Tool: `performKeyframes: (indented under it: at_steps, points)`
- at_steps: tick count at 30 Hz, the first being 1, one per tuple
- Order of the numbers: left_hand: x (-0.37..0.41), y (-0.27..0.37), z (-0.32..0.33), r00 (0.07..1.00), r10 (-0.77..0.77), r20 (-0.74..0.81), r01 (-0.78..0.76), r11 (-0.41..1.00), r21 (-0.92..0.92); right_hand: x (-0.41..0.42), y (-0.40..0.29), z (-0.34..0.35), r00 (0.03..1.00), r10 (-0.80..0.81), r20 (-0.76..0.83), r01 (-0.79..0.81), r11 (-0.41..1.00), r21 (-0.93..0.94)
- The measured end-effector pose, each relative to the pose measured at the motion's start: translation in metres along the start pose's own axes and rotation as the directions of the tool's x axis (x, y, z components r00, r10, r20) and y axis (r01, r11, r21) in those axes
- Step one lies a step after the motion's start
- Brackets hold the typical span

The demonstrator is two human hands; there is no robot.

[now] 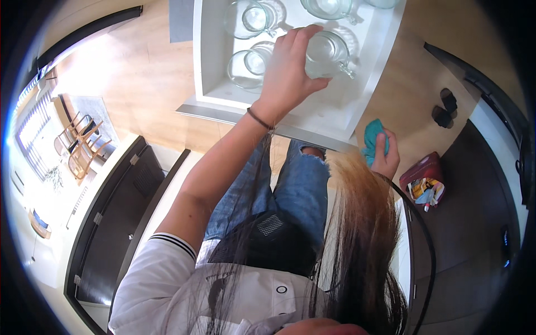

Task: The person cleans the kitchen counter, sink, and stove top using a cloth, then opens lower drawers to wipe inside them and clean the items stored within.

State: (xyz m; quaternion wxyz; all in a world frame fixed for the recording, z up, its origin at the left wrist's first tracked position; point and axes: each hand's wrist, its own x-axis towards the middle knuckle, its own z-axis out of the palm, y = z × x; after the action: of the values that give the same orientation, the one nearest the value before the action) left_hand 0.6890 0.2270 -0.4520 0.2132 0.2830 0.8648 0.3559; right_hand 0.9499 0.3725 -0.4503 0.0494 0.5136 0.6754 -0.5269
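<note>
My left hand [293, 63] reaches into a white drawer [326, 121] and spans a clear glass mug [328, 50], fingers at its far side and thumb at its near side. The mug's handle points to the lower right. Two more glass mugs [247, 69] [245, 19] stand left of this hand, the nearer one partly covered by it. At the far end is another glass mug [328, 8], cut off by the picture's edge. Outside the drawer's right front corner, my right hand [387, 153] holds a crumpled teal cloth [374, 140].
The drawer's grey front edge [209, 115] lies close before my knees. A dark red bag [423, 171] with packets inside sits to the right, near dark slippers [444, 109] on the wooden floor. A black cable [429, 251] curves down the right side. Leftward are a dark door [121, 226] and wooden chairs [83, 142].
</note>
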Motion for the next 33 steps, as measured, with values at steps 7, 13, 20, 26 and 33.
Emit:
performKeyframes:
  at_steps: [7, 13, 20, 26, 33]
  points:
    - [-0.024, 0.051, -0.071, 0.976, 0.137, -0.169, -0.186, 0.929, -0.319, -0.027, 0.011, 0.005, 0.992, -0.102, -0.078, 0.097, 0.993, -0.066]
    - [-0.046, 0.119, -0.133, 0.884, 0.240, -0.401, -0.405, 0.821, -0.402, -0.074, -0.028, 0.011, 0.952, -0.228, -0.203, 0.197, 0.967, -0.161]
    - [-0.074, 0.166, -0.198, 0.791, 0.199, -0.579, -0.574, 0.570, -0.588, -0.093, -0.007, -0.016, 0.966, -0.080, -0.246, 0.055, 0.993, -0.107]
    - [-0.100, 0.167, -0.242, 0.788, 0.329, -0.521, -0.595, 0.626, -0.504, -0.136, -0.159, -0.002, 0.979, -0.068, -0.190, 0.166, 0.808, 0.565]
    - [-0.126, 0.175, -0.264, 0.770, 0.411, -0.489, -0.637, 0.549, -0.542, -0.185, -0.297, 0.016, 0.938, -0.319, 0.137, 0.068, 0.556, 0.828]
